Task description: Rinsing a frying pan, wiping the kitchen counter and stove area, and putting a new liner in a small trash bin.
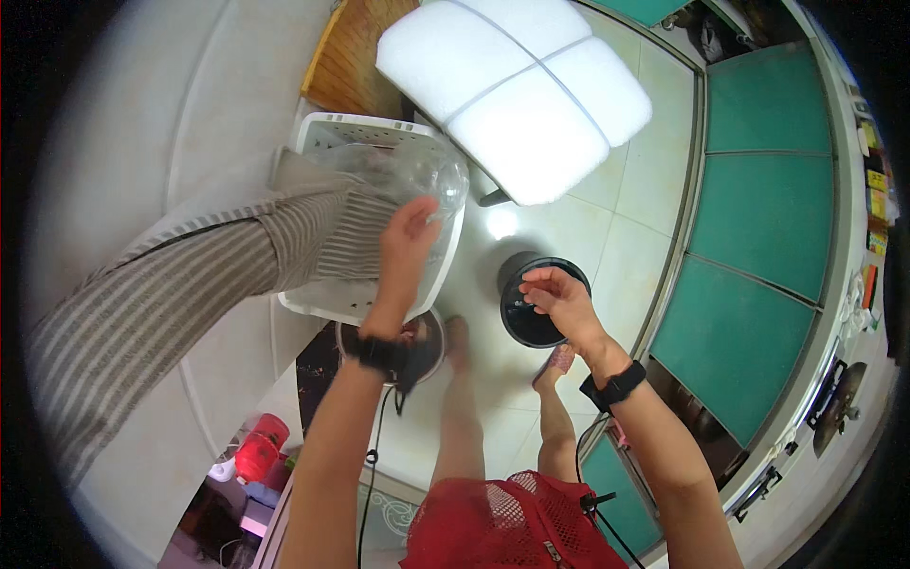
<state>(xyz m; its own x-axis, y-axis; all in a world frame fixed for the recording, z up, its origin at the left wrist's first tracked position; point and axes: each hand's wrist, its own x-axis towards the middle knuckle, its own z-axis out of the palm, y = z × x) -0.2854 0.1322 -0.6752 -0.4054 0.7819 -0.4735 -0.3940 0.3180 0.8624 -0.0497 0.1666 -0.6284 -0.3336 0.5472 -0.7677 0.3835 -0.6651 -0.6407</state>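
Observation:
My left hand (409,249) hovers over a white plastic basket (444,274), its fingers loosely curled with a gap to the thumb and no object visible between them. Crumpled clear plastic (430,167) lies in the basket just beyond the fingertips; whether they touch it is unclear. A grey-and-cream striped cloth (206,284) stretches from the left into the basket, beside this hand. Above a round black bucket (525,336) is my right hand (561,302), with bent fingers slightly apart from the thumb and nothing visible in them. Part of the bucket's dark inside is hidden by that hand.
A white padded block (512,92) bound with crossing grey straps stands ahead, beside a wooden panel (355,60). A round container (435,348) sits partly under the basket. Green cabinet doors (764,213) line the right, below a counter. Lower left, a red container (261,448) stands on a shelf.

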